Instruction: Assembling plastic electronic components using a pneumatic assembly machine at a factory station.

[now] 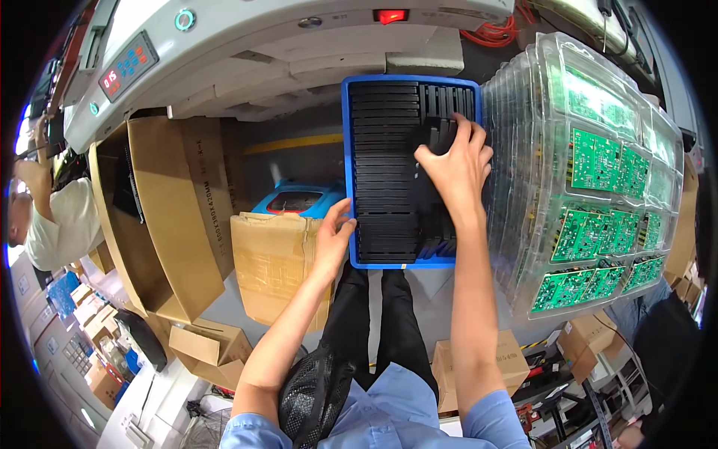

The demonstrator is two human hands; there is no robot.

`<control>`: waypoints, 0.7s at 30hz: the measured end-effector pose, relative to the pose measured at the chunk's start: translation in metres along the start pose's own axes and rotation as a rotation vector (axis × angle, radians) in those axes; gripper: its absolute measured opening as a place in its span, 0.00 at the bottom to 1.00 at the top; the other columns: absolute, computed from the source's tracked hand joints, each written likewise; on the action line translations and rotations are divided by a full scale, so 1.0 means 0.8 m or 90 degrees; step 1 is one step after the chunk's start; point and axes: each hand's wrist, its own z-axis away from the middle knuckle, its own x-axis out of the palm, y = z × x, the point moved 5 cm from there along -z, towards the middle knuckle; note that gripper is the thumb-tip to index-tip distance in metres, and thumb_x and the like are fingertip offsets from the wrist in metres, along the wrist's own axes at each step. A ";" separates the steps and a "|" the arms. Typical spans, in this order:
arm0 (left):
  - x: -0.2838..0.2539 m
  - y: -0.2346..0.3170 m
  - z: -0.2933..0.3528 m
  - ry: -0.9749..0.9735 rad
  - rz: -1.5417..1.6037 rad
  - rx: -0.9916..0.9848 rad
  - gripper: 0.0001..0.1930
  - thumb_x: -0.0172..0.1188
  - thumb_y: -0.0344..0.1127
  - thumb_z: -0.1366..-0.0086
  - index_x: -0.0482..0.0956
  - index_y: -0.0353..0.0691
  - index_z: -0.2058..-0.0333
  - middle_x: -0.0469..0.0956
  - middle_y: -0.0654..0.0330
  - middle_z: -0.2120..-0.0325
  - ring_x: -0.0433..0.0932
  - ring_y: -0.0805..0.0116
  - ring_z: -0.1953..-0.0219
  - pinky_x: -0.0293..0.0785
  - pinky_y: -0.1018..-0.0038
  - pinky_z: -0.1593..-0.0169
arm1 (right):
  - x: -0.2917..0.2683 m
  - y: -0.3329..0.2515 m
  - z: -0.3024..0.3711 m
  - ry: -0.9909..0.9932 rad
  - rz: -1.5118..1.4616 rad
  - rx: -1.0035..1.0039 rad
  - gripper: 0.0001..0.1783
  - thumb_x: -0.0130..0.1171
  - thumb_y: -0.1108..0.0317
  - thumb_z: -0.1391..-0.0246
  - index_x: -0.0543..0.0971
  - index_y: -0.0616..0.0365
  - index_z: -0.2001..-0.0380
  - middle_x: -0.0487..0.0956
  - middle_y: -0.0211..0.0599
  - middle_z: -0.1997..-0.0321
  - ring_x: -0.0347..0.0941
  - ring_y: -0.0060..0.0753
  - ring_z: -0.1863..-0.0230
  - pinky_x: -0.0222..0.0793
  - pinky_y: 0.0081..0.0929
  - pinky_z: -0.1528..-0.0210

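Observation:
A blue bin stands in front of me, filled with rows of flat black plastic pieces. My right hand reaches into its right side, thumb and fingers spread round a small stack of black pieces on top. What kind of part these are, I cannot make out. At the bin's left edge, my left hand has its fingers curled over the rim. More black pieces lie loosely below my right wrist, partly covered by it.
Clear plastic trays of green circuit boards are stacked close on the right. Cardboard boxes and a taped carton stand left. A machine panel with a red switch spans the far side. Another person is at far left.

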 end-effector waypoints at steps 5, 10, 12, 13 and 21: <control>-0.004 -0.062 0.013 0.065 -0.107 -0.003 0.30 0.54 0.33 0.38 0.56 0.42 0.37 0.61 0.49 0.41 0.59 0.59 0.38 0.56 0.67 0.38 | 0.059 0.050 -0.019 0.100 0.080 -0.113 0.48 0.64 0.46 0.59 0.57 0.49 0.36 0.52 0.52 0.33 0.48 0.62 0.35 0.43 0.58 0.37; 0.030 -0.088 0.059 -0.009 0.176 -0.453 0.40 0.57 0.50 0.38 0.48 0.44 0.35 0.56 0.47 0.38 0.51 0.52 0.34 0.50 0.57 0.36 | 0.044 0.047 0.006 0.136 0.089 -0.184 0.48 0.58 0.40 0.53 0.53 0.49 0.34 0.44 0.57 0.30 0.38 0.61 0.30 0.36 0.62 0.36; 0.028 -0.111 0.062 -0.024 0.255 -0.458 0.38 0.57 0.55 0.39 0.53 0.43 0.37 0.62 0.50 0.42 0.59 0.53 0.39 0.56 0.55 0.39 | 0.029 0.027 0.034 0.129 0.098 -0.212 0.44 0.58 0.44 0.50 0.55 0.52 0.35 0.46 0.57 0.31 0.40 0.60 0.30 0.36 0.59 0.35; 0.029 -0.110 0.060 -0.045 0.316 -0.413 0.36 0.57 0.54 0.39 0.56 0.44 0.38 0.65 0.53 0.45 0.63 0.57 0.43 0.60 0.58 0.42 | 0.022 0.023 0.053 0.117 0.046 -0.230 0.41 0.59 0.48 0.48 0.57 0.54 0.36 0.48 0.56 0.31 0.41 0.59 0.31 0.37 0.57 0.35; 0.033 -0.123 0.082 -0.028 0.448 -0.351 0.33 0.56 0.52 0.37 0.56 0.48 0.38 0.65 0.57 0.47 0.64 0.60 0.46 0.62 0.58 0.45 | 0.050 0.058 0.256 -0.168 -0.293 -0.193 0.15 0.53 0.75 0.45 0.73 0.61 0.52 0.72 0.45 0.46 0.67 0.44 0.43 0.61 0.34 0.41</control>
